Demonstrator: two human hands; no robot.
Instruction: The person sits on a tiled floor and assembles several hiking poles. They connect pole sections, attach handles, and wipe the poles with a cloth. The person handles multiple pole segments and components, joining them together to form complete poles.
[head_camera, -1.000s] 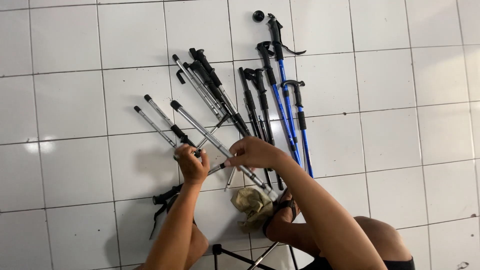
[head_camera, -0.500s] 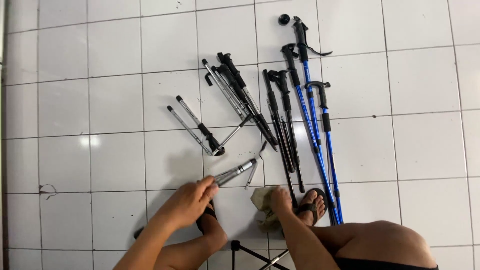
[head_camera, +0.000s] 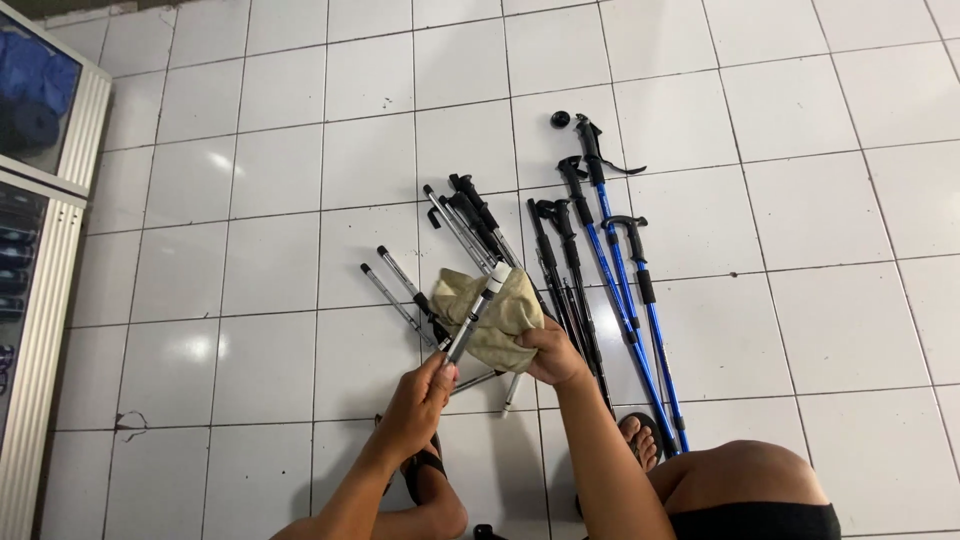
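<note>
While crouched over the white tile floor (head_camera: 250, 200), busy with one short pole section (head_camera: 472, 315): gripped at its lower end by the left hand (head_camera: 420, 400), fingers curled tight round the tube, white-capped tip pointing up and away. Backed along its upper half by a yellowish cloth (head_camera: 512, 328), bunched in the right hand (head_camera: 548, 352), fingers closed on the fabric's lower edge, cloth touching the tube from behind and from the right. Held just above the floor, over the middle of the spread-out gear. Looks like a wiping step, with cloth against tube but not wrapped fully round it. For further rubbing, needs a firm left-hand hold against twisting, and the cloth folded round the tube rather than merely laid beside it. Close by: two thin grey sections (head_camera: 400, 290) lying just left of the cloth; a bundle of black-handled poles (head_camera: 475, 225) beyond it; more black poles (head_camera: 565, 280) to the right, then three blue poles (head_camera: 625, 310) side by side, with a small black cap (head_camera: 560, 119) near their far ends. Sandalled feet (head_camera: 640, 440) near the blue shafts' near ends. A glass-fronted cabinet (head_camera: 40, 250) well apart at far left. In the way: loose sections directly beneath both hands, easily knocked by a low sweep of cloth or tube.
</note>
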